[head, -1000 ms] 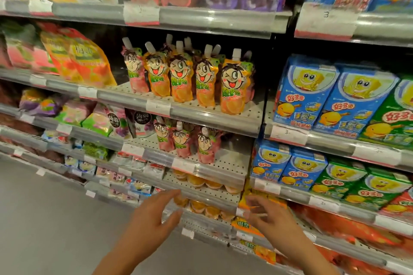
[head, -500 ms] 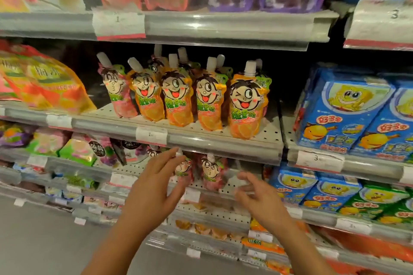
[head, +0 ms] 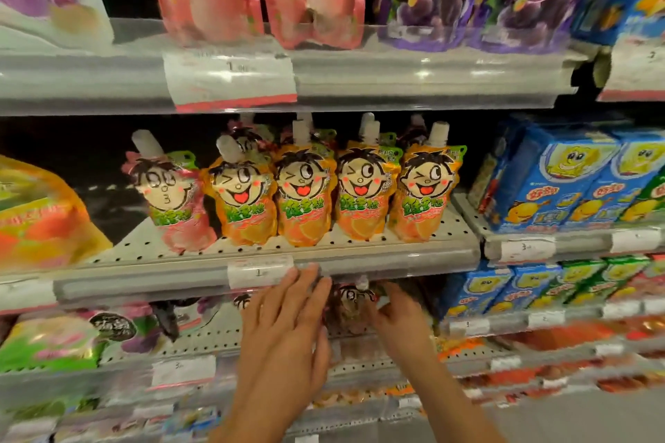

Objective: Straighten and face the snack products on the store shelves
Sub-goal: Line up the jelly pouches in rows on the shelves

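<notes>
Both hands reach under the shelf edge (head: 396, 264): left hand (head: 284, 331) flat, fingers straight, holding nothing; right hand (head: 399, 320) pinching a pink pouch (head: 351, 302). Above, the orange pouches (head: 334, 198) look faced; the leaning pink one (head: 172, 198) seems left.

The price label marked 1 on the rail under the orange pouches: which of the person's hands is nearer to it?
Left. The left hand has fingertips touching the price label; the right hand sits lower and off to the right.

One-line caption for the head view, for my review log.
Both hands, left hand and right hand, reach a pink cartoon-face spouted pouch below the orange spouted pouches.
</notes>
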`<action>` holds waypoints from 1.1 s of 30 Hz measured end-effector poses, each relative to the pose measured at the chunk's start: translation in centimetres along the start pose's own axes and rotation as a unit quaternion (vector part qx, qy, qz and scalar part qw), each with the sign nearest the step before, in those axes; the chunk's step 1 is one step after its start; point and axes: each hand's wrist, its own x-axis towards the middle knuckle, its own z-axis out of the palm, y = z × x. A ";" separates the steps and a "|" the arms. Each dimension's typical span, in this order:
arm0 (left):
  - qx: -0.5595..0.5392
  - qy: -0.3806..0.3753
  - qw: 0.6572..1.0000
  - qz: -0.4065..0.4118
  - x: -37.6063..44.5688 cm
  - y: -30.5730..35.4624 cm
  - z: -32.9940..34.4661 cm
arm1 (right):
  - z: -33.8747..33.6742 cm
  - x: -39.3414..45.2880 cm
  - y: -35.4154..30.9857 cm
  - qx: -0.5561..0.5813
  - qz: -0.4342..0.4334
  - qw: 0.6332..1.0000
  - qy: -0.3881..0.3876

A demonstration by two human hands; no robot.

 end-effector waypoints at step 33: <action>-0.228 0.027 0.973 -0.005 6.4 9.6 -3.1 | -17.2 -2.2 -4.8 0.077 -0.226 0.969 -0.055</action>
